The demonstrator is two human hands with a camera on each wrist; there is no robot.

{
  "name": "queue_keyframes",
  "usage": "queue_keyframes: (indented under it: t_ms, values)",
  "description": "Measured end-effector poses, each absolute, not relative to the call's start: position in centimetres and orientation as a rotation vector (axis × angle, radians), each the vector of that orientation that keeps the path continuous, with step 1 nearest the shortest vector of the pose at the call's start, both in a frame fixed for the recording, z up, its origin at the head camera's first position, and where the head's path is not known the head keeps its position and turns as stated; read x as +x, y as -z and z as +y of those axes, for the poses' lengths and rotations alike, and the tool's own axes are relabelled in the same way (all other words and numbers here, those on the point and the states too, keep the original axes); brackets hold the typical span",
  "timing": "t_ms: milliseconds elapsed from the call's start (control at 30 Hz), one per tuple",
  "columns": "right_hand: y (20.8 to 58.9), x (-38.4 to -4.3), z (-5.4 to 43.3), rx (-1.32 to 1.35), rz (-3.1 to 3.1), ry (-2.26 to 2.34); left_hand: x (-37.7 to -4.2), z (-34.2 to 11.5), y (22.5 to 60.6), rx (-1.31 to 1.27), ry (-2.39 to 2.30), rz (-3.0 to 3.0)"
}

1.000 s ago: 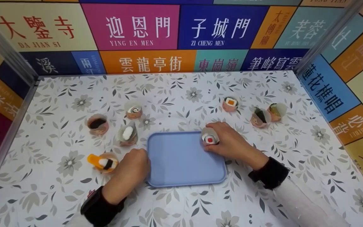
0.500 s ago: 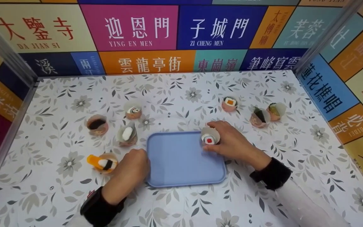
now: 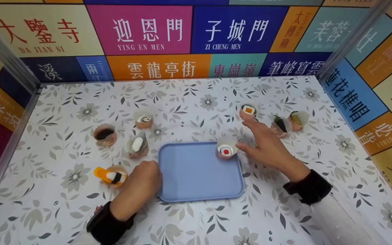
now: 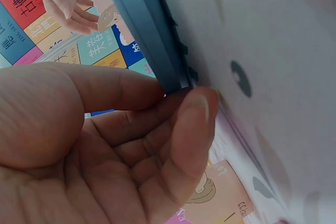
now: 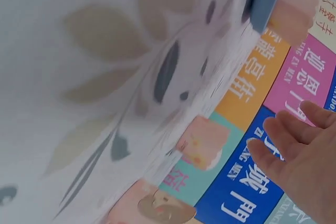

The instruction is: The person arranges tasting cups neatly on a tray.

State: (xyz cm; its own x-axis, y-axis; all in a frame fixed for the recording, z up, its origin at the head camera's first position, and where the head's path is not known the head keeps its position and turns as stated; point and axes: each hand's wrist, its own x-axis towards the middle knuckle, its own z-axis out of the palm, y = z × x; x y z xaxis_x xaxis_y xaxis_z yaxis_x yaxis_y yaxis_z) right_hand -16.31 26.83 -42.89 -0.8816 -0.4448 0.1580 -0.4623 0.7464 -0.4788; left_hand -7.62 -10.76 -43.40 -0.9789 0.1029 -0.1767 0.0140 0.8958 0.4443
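A light blue tray (image 3: 196, 177) lies on the flowered tablecloth. My left hand (image 3: 143, 178) pinches its left edge; the left wrist view has thumb and fingertips on the tray's rim (image 4: 149, 35). In the tray's far right corner stands a paper cup with a white sushi roll with a red centre (image 3: 226, 151). Just right of that cup, my right hand (image 3: 272, 148) is spread with nothing in its grasp, its thumb close to the cup. Its fingertips are near a cup with an orange-centred roll (image 3: 248, 111). The right wrist view shows the right hand (image 5: 307, 156) with loosely extended fingers.
Right of the orange-centred roll stand a cup with a dark green piece (image 3: 280, 126) and another with a yellowish-green piece (image 3: 297, 120). Several sushi cups stand left of the tray, including one with a black top (image 3: 104, 134) and an orange-and-white one (image 3: 114, 177). Printed panels (image 3: 148, 30) surround the table.
My right hand has let go of the red-centred sushi cup on the tray and moved right and slightly away, fingers spreading. The left hand has stayed at the tray's edge.
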Motion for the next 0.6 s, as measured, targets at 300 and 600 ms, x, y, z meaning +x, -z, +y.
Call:
queue_keyframes:
  t_ms: [300,600]
  values:
    - [42.8,-17.9,30.1,0.654,-2.929,-0.641,-7.5,-10.7,43.3,0.066,-0.658,2.863]
    - [42.7,-19.7,32.7,0.428,-3.094,-0.552,-7.6,-10.5,43.1,0.017,-0.633,2.835]
